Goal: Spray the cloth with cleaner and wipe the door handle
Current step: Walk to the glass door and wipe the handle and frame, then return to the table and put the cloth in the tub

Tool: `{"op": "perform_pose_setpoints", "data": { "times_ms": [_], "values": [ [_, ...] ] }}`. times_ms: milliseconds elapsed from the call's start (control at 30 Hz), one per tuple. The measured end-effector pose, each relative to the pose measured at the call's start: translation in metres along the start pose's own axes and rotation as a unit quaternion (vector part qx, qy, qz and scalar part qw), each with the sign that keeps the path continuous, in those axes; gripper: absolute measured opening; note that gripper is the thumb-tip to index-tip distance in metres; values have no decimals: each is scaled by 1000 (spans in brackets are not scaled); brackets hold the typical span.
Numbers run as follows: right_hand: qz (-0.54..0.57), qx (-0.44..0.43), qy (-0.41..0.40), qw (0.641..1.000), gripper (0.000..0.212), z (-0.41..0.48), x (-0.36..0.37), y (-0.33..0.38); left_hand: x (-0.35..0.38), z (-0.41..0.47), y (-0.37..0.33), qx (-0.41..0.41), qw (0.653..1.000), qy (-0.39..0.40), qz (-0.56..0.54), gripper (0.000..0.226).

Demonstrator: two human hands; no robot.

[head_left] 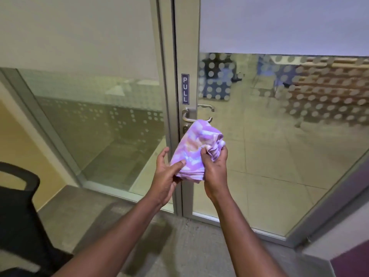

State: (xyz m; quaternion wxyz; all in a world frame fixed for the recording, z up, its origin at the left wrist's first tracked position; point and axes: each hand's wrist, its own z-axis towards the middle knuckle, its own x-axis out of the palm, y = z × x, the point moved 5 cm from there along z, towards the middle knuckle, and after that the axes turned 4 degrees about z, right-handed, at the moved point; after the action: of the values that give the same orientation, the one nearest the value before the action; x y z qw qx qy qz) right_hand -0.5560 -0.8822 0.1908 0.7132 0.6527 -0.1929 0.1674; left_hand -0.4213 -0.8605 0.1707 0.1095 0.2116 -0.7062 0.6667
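Now folded purple tie-dye cloth (pixel 196 149) held just below lever door handle (pixel 196 118).
Left hand (pixel 166 174) cupping underneath, thumb pinning; right hand (pixel 214 165) clenched on bunched edge, likely squaring a wiping pad. Spray bottle unseen.

Grey concrete floor (pixel 179 246) runs across the near side, up to the glass door's bottom frame (pixel 229 222). A black chair (pixel 22 216) stands on it at near left. Beyond the glass, pale tiled floor (pixel 269 160) stretches far right.
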Motion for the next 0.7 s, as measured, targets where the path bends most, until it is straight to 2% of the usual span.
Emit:
{"op": "perform_pose_setpoints", "data": {
  "times_ms": [167,267,400,467,533,633,700],
  "values": [
    [-54,14,32,998,64,-43,9,-6,-38,-40,-10,63,995,-74,35,65],
    [-50,42,18,998,46,-69,10,-14,-63,-67,-16,67,991,-111,9,60],
    [-75,72,22,994,34,-106,15,-29,-97,-107,-26,70,989,-129,30,18],
    [-71,86,36,993,27,-130,24,-39,-118,-132,-28,74,986,-141,56,11],
    [-75,105,46,991,23,-155,36,-50,-139,-156,-29,75,984,-139,80,21],
    [-87,144,49,985,38,-198,59,-70,-174,-198,-30,60,982,-134,118,60],
    [-99,163,48,980,38,-228,72,-84,-198,-227,-33,56,978,-135,149,77]
  ]
}}
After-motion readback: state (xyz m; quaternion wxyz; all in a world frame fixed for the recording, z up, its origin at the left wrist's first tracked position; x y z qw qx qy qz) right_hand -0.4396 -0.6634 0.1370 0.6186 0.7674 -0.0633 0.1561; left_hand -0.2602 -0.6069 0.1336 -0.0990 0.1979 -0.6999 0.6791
